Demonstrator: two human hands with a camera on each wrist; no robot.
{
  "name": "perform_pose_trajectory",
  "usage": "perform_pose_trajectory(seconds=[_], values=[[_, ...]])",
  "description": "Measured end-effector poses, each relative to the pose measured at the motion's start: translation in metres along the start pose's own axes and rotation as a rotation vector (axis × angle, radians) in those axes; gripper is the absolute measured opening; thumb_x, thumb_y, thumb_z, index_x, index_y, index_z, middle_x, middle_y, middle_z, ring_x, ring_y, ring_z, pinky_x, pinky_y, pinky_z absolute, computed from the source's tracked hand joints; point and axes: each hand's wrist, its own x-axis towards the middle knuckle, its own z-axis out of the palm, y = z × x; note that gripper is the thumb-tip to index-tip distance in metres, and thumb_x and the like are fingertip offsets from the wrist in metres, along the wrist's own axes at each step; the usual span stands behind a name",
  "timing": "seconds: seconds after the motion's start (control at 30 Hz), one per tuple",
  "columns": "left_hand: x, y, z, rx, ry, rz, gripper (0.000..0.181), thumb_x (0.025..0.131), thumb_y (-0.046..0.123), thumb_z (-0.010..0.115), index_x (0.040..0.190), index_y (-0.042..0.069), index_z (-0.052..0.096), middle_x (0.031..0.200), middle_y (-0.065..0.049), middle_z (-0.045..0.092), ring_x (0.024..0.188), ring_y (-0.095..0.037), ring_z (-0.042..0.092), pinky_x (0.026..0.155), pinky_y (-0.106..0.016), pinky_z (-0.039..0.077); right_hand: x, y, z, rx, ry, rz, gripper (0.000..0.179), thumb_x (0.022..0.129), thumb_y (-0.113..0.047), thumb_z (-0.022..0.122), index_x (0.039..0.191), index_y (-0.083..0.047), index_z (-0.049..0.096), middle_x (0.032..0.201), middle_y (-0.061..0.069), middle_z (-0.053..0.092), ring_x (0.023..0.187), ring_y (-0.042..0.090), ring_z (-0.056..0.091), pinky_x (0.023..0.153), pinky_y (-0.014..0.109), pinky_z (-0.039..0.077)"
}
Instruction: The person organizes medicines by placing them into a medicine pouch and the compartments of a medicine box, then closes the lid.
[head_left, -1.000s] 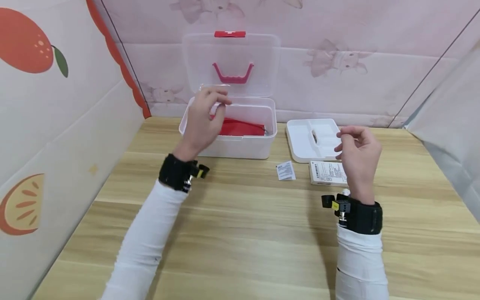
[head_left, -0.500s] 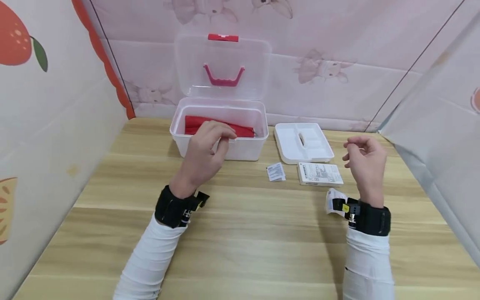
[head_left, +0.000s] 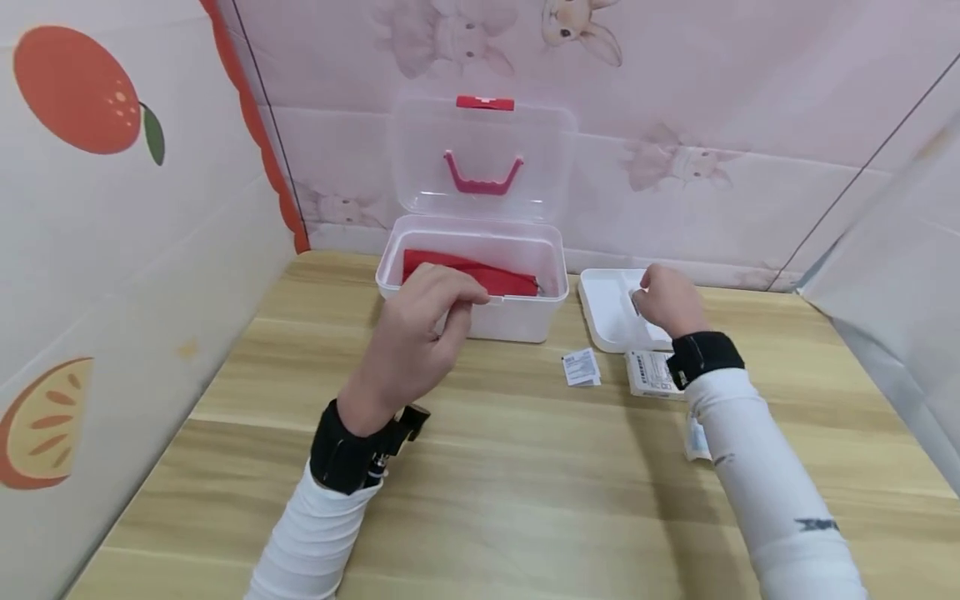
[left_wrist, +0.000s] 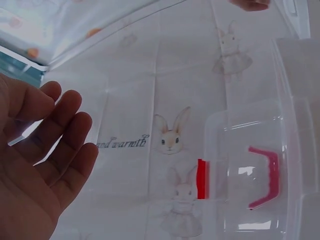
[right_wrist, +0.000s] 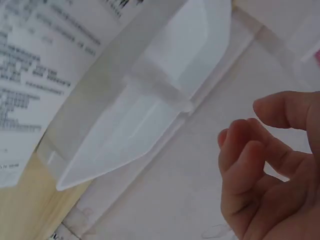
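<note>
My left hand (head_left: 420,337) hovers in front of a white storage box (head_left: 517,323), fingers loosely bent, holding nothing. The left wrist view shows the same hand (left_wrist: 45,155) beside the box's clear raised lid (left_wrist: 255,217). A flat red item (head_left: 517,283) lies inside the box; my left hand covers part of it in the head view. Over a white divided tray (head_left: 600,321), my right hand (head_left: 672,302) is near the central grip. In the right wrist view its thumb and curled fingers stand apart with nothing between them, beside the tray (right_wrist: 120,140).
A printed white carton (head_left: 647,373) lies before the tray, partly hidden by my right wrist. Left of it is a small folded paper packet (head_left: 581,367). Another white packet (head_left: 697,439) shows beside my right forearm. Fabric walls border the wooden table (head_left: 510,500).
My right hand has moved forward and left, from beside the tray to over it. My left hand has drawn back from above the box to its front. The head view has shifted.
</note>
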Motion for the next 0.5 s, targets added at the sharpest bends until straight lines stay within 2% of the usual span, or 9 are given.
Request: perform_pose_trajectory(seconds=[0.1,0.17,0.27,0.33,0.4,0.5], values=[[-0.003,0.005,-0.006,-0.002,0.009,-0.002,0.015,0.086,0.000,0.050,0.088,0.000,0.065,0.086,-0.012,0.066,0.085,-0.018,0.054,0.076,-0.033,0.048,0.011,0.005,0.006,-0.074,-0.095,0.025,0.016,0.078,-0.008,0.053,0.067,0.003,0.053,0.057,0.011,0.047,0.051,0.024,0.044,0.045,0.035,0.036],[-0.004,0.007,-0.010,-0.002,0.013,-0.004,0.015,0.086,0.000,0.051,0.089,0.000,0.065,0.086,-0.012,0.066,0.085,-0.018,0.054,0.075,-0.033,0.048,0.015,0.008,0.011,-0.074,-0.162,0.064,0.018,0.080,-0.009,0.052,0.065,0.001,0.051,0.056,0.005,0.040,0.049,0.022,0.040,0.044,0.032,0.031],[-0.005,0.009,-0.015,-0.001,0.014,-0.001,0.014,0.086,0.000,0.052,0.089,0.000,0.065,0.086,-0.012,0.066,0.085,-0.018,0.055,0.075,-0.033,0.048,0.017,0.011,0.019,-0.023,-0.211,0.095,0.017,0.082,-0.008,0.051,0.076,0.007,0.056,0.064,0.014,0.052,0.053,0.024,0.048,0.046,0.032,0.038],[-0.005,0.009,-0.017,-0.006,0.011,0.005,0.013,0.086,0.000,0.052,0.089,0.000,0.065,0.086,-0.012,0.066,0.086,-0.017,0.055,0.076,-0.033,0.049,0.018,0.014,0.026,0.030,-0.194,0.104,0.023,0.082,-0.006,0.049,0.091,0.014,0.056,0.079,0.026,0.058,0.058,0.030,0.055,0.049,0.037,0.046],[-0.004,0.009,-0.020,-0.013,0.011,0.012,0.013,0.086,0.000,0.053,0.090,-0.001,0.065,0.087,-0.013,0.066,0.087,-0.017,0.055,0.078,-0.033,0.049,0.019,0.018,0.031,0.067,-0.143,0.090,0.030,0.081,-0.005,0.049,0.099,0.019,0.052,0.091,0.035,0.058,0.066,0.036,0.058,0.057,0.043,0.050],[-0.003,0.008,-0.023,-0.020,0.022,0.018,0.014,0.086,-0.001,0.052,0.089,-0.001,0.065,0.087,-0.013,0.065,0.087,-0.017,0.055,0.078,-0.033,0.049,0.022,0.022,0.033,0.124,-0.039,0.061,0.035,0.081,-0.004,0.049,0.105,0.021,0.049,0.099,0.040,0.055,0.079,0.043,0.056,0.071,0.052,0.049]])
